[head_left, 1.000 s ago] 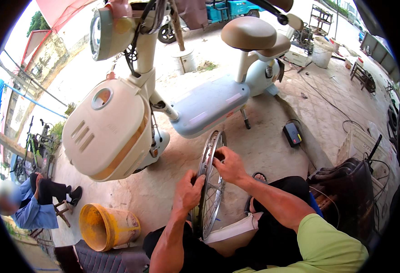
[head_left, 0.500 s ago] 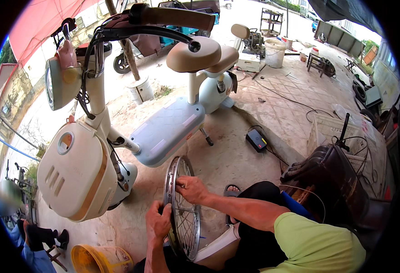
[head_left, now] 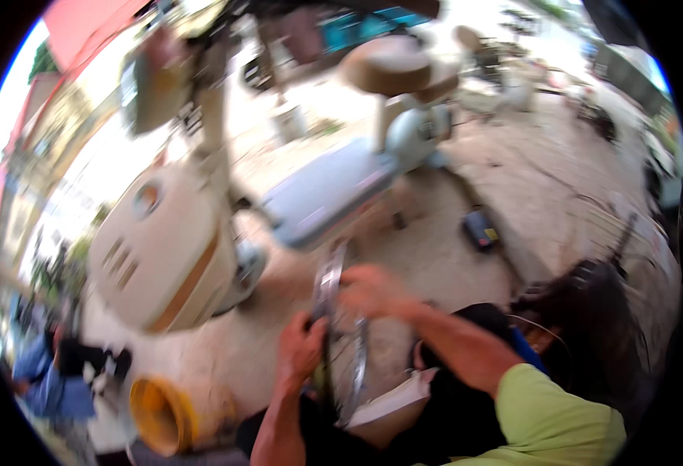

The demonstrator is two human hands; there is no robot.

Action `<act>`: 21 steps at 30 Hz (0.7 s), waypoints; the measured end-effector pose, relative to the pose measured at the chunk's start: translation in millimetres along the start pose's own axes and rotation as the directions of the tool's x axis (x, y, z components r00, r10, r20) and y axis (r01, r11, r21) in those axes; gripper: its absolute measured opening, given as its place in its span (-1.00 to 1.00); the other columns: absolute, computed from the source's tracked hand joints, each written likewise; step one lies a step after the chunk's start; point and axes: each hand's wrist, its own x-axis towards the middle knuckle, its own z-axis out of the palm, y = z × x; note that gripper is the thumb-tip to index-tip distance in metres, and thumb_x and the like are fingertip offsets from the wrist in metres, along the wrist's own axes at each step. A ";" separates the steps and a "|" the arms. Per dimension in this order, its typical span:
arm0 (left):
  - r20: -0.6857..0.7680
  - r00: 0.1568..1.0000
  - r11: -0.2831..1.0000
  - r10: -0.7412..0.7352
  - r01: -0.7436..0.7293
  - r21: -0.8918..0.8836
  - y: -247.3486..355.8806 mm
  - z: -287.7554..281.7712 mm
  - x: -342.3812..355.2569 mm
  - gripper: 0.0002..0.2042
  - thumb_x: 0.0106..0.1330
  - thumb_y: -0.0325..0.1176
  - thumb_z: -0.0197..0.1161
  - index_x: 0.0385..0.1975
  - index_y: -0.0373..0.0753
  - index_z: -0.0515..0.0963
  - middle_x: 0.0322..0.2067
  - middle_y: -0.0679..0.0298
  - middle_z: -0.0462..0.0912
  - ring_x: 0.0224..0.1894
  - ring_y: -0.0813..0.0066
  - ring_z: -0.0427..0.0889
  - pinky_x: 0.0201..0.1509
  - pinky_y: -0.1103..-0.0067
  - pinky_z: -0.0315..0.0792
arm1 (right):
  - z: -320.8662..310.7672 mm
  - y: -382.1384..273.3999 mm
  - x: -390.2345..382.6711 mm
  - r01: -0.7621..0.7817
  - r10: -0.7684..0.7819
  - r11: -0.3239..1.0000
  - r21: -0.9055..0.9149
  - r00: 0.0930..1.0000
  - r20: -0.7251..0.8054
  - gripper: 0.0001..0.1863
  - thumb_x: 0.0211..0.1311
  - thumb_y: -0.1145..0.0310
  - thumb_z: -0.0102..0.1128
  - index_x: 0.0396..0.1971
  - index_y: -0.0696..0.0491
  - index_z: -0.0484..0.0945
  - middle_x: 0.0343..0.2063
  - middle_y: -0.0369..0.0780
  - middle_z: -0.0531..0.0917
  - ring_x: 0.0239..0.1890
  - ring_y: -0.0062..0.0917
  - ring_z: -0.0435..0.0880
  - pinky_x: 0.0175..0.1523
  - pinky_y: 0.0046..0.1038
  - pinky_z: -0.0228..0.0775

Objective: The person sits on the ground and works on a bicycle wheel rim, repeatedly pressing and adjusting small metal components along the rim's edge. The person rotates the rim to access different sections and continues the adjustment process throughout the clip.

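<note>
wheel (head_left: 340, 334), a bare spoked rim with no tyre, stands on edge on the ground between the person's knees, just in front of the scooter (head_left: 202, 241). left hand (head_left: 299, 349) has its fingers wrapped shut around the rim's near left side, low down; right hand (head_left: 372, 289) lies over the rim's upper right edge, but motion blur hides whether those fingers close on it or only rest there. it looks like a light, stiff metal hoop, smooth and probably a little slick along the polished band, with thin spokes that would bend if taken as a handle; the rim itself, gripped at two points well apart as now, seems the safe hold, and it would likely roll or tip if freed. a pale flat piece (head_left: 392, 404) lies just beside its base, against the dark trousers. outward, the ground (head_left: 450, 264) is dusty, uneven concrete in an open yard. the cream and pale blue scooter has brown seats (head_left: 388, 66). a yellow bucket (head_left: 163, 415) lies on its side to the left, a small dark box (head_left: 480, 229) sits to the right, and a dark bag (head_left: 590, 326) stands near the right knee. another person (head_left: 54, 373) sits low at far left.
</note>
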 end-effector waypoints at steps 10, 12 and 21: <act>0.111 0.994 0.997 -0.019 0.027 -0.070 22.4 11.8 1.0 -0.66 0.42 -0.13 0.22 -0.24 -0.37 0.53 -0.34 -0.19 0.62 -0.27 -0.19 0.60 -0.14 0.22 0.46 | -90.0 -173.1 -71.0 0.257 -0.490 0.611 0.749 0.866 0.102 -0.74 0.30 0.44 0.18 -0.11 0.28 0.68 -0.13 -0.13 0.72 -0.11 -0.51 0.72 0.05 -0.45 0.54; 0.111 0.993 0.994 -0.049 0.059 -0.094 25.2 16.0 -3.9 -0.67 0.42 -0.16 0.23 -0.24 -0.38 0.52 -0.37 -0.18 0.62 -0.30 -0.14 0.61 -0.15 0.25 0.47 | -82.4 -178.2 -71.1 0.293 -0.628 0.593 0.750 0.751 0.203 -0.74 0.30 0.44 0.19 -0.11 0.28 0.68 -0.13 -0.13 0.72 -0.11 -0.51 0.72 0.05 -0.45 0.54; 0.116 0.993 0.994 -0.001 0.013 -0.107 26.3 24.3 6.7 -0.70 0.42 -0.21 0.25 -0.25 -0.41 0.53 -0.43 -0.12 0.62 -0.40 0.09 0.60 -0.21 0.33 0.47 | -61.2 -172.1 -66.0 0.411 -0.828 0.534 0.739 0.433 0.357 -0.74 0.31 0.44 0.20 -0.11 0.28 0.68 -0.13 -0.13 0.73 -0.11 -0.50 0.72 0.05 -0.45 0.55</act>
